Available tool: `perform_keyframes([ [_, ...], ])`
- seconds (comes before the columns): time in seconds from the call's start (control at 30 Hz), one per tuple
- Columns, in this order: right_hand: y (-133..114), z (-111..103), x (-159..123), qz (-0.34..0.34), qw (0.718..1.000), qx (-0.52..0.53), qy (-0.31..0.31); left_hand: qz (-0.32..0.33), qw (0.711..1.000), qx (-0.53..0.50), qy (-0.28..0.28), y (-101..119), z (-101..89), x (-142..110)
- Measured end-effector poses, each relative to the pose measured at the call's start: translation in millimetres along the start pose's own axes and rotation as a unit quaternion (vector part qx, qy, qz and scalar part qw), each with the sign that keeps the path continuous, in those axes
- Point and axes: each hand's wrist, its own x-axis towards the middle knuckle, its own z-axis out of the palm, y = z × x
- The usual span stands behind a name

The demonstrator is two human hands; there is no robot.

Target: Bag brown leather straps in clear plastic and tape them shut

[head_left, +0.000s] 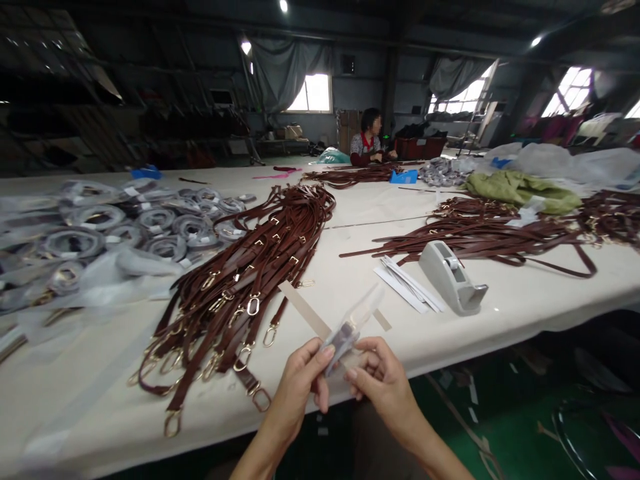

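Observation:
Just past the table's front edge, my left hand [306,375] pinches a clear plastic bag [367,303] between thumb and fingers. Inside the bag is something dark with a small gold-coloured part, which looks like a rolled strap [345,331]. My right hand [377,379] has its fingers curled and closed at the bag's near right edge. A pile of brown leather straps [270,260] with gold-coloured buckles and clasps lies to the left, beyond my left hand. Close by, a strip of beige card [304,308] lies flat, partly behind the bag.
Right of my hands stand a grey tape dispenser [450,280] and white paper strips [407,283]. Bagged strap coils [95,217] cover the table's left side. More brown straps [480,233] and a green cloth [523,190] lie at right. A person [367,143] sits across the table.

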Motion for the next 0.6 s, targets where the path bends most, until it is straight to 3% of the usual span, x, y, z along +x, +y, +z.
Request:
perform_keyframes([
  [0.13, 4.9, -11.7, 2.2, -0.082, 0.993, -0.061, -0.052, -0.003, 1.0, 0.005, 0.0, 1.9, -0.3, -1.5],
  [0.2, 2.6, -17.6, 6.4, -0.167, 0.974, -0.141, -0.053, 0.0, 1.0, 0.013, -0.001, 3.1, 0.2, -1.7],
  [0.3, -12.5, -22.7, 12.4, -0.342, 0.895, -0.274, -0.087, 0.005, 0.999, 0.047, 0.003, 4.2, -0.4, -2.4],
  [0.37, -27.8, -23.7, 14.4, -0.415, 0.831, -0.348, -0.127, 0.007, 0.996, 0.092, 0.0, 3.9, -1.8, -3.3],
  [0.5, -53.2, -23.7, 17.4, -0.461, 0.743, -0.453, -0.171, 0.01, 0.983, 0.185, -0.017, 0.9, -2.3, -3.9],
  [0.6, -59.3, -23.9, 23.3, -0.468, 0.721, -0.482, -0.173, 0.029, 0.977, 0.211, -0.026, -1.5, 0.7, -3.6],
])
